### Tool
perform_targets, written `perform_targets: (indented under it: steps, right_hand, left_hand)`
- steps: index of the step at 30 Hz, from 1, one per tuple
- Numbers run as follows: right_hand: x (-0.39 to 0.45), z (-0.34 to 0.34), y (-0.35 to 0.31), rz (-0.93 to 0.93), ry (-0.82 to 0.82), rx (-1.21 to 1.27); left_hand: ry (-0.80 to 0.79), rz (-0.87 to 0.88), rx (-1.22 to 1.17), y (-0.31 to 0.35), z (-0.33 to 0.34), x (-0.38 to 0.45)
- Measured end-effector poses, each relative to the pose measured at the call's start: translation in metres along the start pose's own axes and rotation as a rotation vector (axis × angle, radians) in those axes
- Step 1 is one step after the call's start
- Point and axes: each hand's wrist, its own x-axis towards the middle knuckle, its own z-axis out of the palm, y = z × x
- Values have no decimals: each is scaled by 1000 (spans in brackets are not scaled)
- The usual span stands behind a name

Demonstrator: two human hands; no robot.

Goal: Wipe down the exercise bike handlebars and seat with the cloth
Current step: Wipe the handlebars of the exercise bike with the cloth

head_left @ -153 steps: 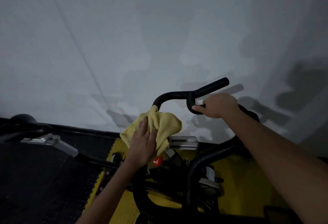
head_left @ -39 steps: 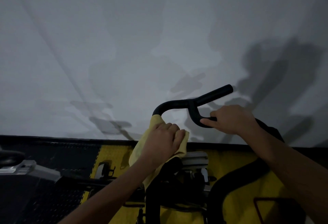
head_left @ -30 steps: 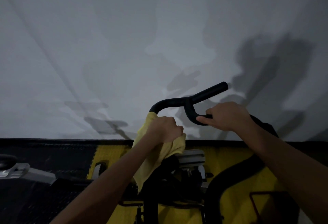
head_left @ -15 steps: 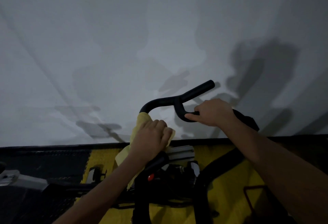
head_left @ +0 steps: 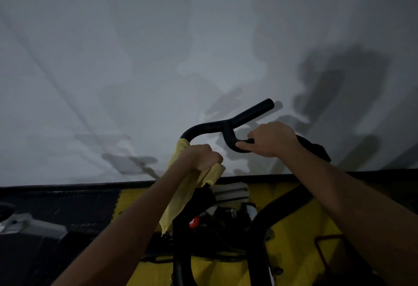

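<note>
Grey wall (head_left: 135,59) behind; cloth (head_left: 178,195) hides handlebar (head_left: 210,126) under left hand (head_left: 201,156).

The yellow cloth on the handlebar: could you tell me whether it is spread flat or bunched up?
Bunched: the left hand grips the yellow cloth around the handlebar, with its loose end hanging down.

Floor: yellow rubber floor mat (head_left: 300,224) beside black textured floor mat (head_left: 67,204), edges touching. Black exercise bike frame (head_left: 260,229) stands on the yellow one.
</note>
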Motion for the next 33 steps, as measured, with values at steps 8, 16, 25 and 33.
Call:
perform_targets:
  steps: [8,16,25,33]
  right_hand:
    - [1,1,-2,5,45,5]
    - [3,3,-2,17,43,3]
    - [-2,-6,-6,31,36,-4]
    - [-11,-7,-9,57,26,-32]
  left_hand:
    - [696,338,-19,-21,40,-43]
    - [314,7,66,-5,14,-14]
    - [100,30,-134,-10,6,-2]
    - [625,273,-93,-39,42,-34]
